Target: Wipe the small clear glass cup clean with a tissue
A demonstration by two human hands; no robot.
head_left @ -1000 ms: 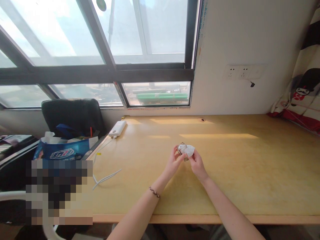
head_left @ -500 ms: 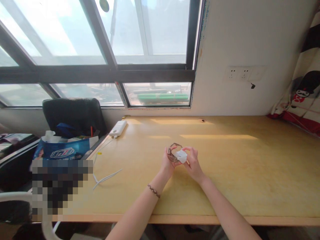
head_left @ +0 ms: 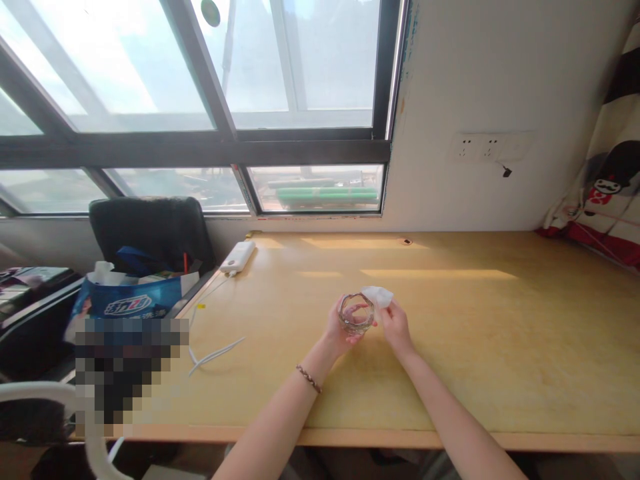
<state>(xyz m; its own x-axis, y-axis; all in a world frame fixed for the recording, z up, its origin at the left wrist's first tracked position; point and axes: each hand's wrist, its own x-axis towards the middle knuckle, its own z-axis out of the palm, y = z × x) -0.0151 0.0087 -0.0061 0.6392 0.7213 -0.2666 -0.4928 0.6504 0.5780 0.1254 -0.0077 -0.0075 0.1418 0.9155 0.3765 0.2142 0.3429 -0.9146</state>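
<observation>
A clear faceted glass bowl or ashtray (head_left: 356, 325) is held above the table, its round opening facing up and towards me. My left hand (head_left: 339, 331) is closed round its left side and underside. In my right hand (head_left: 397, 325) a crumpled white tissue (head_left: 378, 295) is pinched between thumb and fingers. The tissue sits at the upper right of the glass rim, and I cannot tell whether it touches. A braided bracelet circles my left wrist.
Beneath my hands is a wooden table (head_left: 500, 347). A white power strip (head_left: 238, 257) and a white cable (head_left: 216, 356) lie at its left. Beyond that edge stand a blue bag (head_left: 135, 300) and a black chair (head_left: 150, 227). A window and wall border the back.
My right hand has moved the tissue from over the glass opening to the right and up, off the rim. The glass has turned so its opening shows more fully.
</observation>
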